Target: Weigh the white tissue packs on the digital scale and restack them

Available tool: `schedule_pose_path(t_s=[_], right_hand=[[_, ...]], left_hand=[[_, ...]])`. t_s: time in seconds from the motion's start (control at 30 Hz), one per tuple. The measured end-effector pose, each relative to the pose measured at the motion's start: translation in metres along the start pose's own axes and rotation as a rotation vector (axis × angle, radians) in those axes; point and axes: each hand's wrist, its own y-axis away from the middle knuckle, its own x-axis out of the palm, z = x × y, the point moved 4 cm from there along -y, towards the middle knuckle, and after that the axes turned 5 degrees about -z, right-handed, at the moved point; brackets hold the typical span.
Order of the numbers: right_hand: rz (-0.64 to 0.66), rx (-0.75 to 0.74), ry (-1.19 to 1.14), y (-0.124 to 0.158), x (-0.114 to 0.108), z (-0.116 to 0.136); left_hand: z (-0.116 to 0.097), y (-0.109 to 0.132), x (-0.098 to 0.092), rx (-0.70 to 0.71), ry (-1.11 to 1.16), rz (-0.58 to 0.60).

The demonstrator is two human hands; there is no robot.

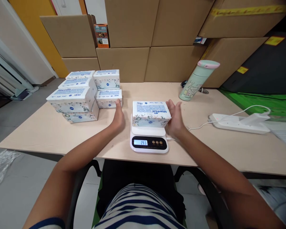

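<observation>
A white tissue pack (151,114) with blue print rests on a white digital scale (149,131) whose lit display shows digits. My right hand (175,117) is at the pack's right side, fingers apart and pointing up, touching or nearly touching its edge. My left hand (119,117) stands open on the table, left of the scale, near the right end of the stacked tissue packs (109,98). Nothing shows in its grasp. Several similar packs (70,98) are stacked in two columns at the left.
Cardboard boxes (122,65) line the back of the wooden table (114,143). A pale green bottle (195,81) with a pink-rimmed lid leans at the back right. A white power strip (238,124) with cables lies at the right.
</observation>
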Motion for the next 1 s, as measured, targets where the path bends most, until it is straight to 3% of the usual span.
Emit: schedule_pose_path(t_s=[0.13,0.23,0.33,0.4,0.47,0.53,0.63,0.73,0.9,1.0], right_hand=[[0.305,-0.276,0.281,0.034,0.015,0.024],[0.337,-0.589,0.52,0.04,0.008,0.048],[0.25,-0.956,0.629,0.021,0.011,0.082],[0.216,-1.077,0.682,-0.006,0.026,0.104],[0.187,-1.065,0.734,-0.041,0.051,0.121],[0.194,-0.963,0.736,-0.076,0.083,0.129],[0.286,-0.782,0.635,-0.115,0.131,0.124],[0.385,-0.642,0.538,-0.131,0.167,0.104],[0.488,-0.564,0.643,-0.131,0.19,0.08],[0.443,-0.625,0.849,-0.126,0.194,0.083]], left_hand=[[-0.002,0.034,0.015,0.083,0.083,0.235],[-0.016,0.042,0.009,0.265,0.016,0.308],[-0.031,0.024,-0.009,0.538,-0.118,0.261],[-0.034,0.001,-0.026,0.661,-0.25,0.091],[-0.029,-0.022,-0.045,0.651,-0.387,-0.126],[-0.018,-0.037,-0.055,0.575,-0.549,-0.215],[-0.003,-0.042,-0.051,0.574,-0.95,-0.036],[0.008,-0.034,-0.044,0.593,-1.283,0.134],[0.018,-0.029,-0.045,0.534,-1.385,0.223],[0.021,-0.032,-0.046,0.563,-1.387,0.222]])
